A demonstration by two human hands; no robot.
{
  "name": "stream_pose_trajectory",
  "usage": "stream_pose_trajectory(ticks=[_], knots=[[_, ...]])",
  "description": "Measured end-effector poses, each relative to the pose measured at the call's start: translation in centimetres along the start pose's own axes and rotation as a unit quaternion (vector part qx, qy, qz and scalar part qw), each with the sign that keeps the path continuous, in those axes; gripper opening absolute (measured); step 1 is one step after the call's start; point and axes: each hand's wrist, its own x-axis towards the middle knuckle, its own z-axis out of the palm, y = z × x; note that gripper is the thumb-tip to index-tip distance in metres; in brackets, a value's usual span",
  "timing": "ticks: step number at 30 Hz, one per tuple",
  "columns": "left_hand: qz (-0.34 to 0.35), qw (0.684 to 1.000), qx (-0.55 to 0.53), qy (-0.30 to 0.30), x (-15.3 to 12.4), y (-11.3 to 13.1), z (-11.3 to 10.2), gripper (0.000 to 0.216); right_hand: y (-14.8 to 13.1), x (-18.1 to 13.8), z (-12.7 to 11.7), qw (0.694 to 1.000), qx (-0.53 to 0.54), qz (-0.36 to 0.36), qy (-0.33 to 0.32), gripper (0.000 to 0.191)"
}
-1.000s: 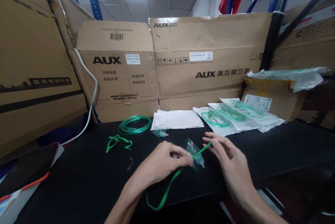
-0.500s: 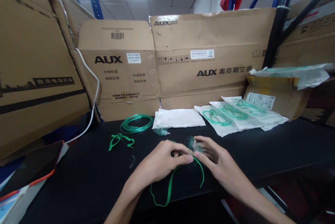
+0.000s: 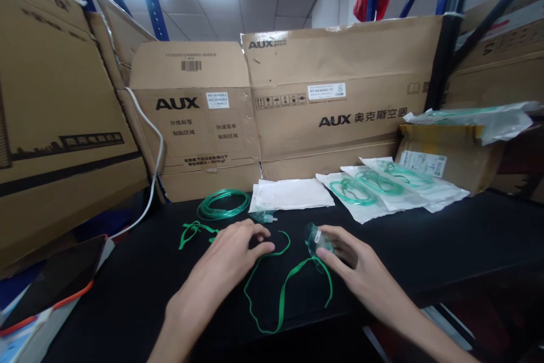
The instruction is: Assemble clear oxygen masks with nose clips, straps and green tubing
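My right hand (image 3: 344, 250) grips a clear green oxygen mask (image 3: 313, 238), thumb in front and fingers behind; part of the mask is hidden by the hand. A green elastic strap (image 3: 282, 295) hangs from the mask and loops leftward over the black surface, its free end curling up near my left thumb. My left hand (image 3: 240, 247) is beside that strap with its thumb and forefinger apart; nothing shows between them. Just beyond the left fingertips lies a small clear green piece with a pale nozzle (image 3: 266, 217). A second green strap (image 3: 193, 231) lies left of this hand, partly covered by it.
Coiled green tubing (image 3: 223, 204) and white pouches (image 3: 293, 194) lie at the back. Clear-fronted packs with green tubing (image 3: 352, 194) are on the right, before a cardboard box (image 3: 459, 148). A dark tablet-like device with an orange edge (image 3: 55, 278) sits left; cardboard walls (image 3: 204, 142) stand behind.
My left hand has moved away from the mask, left and slightly farther out, and its fingers have parted. The strap's free end now shows between the hands. My right hand still holds the mask.
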Motion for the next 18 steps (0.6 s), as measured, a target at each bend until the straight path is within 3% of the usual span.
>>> stream_pose_trajectory(ticks=[5, 12, 18], knots=[[0.061, 0.998, -0.009, -0.025, -0.1, 0.2, 2.3, 0.014, -0.1, 0.0, 0.1, 1.000, 0.000, -0.003, 0.000, 0.031], [0.082, 0.996, 0.000, -0.027, 1.0, -2.0, 2.4, 0.019, -0.3, -0.2, 0.0, 1.000, 0.011, -0.005, -0.005, 0.028], [0.077, 0.997, 0.006, -0.005, 0.4, 0.5, 2.3, 0.026, -0.7, -0.2, 0.1, 1.000, 0.003, -0.015, -0.001, 0.026]])
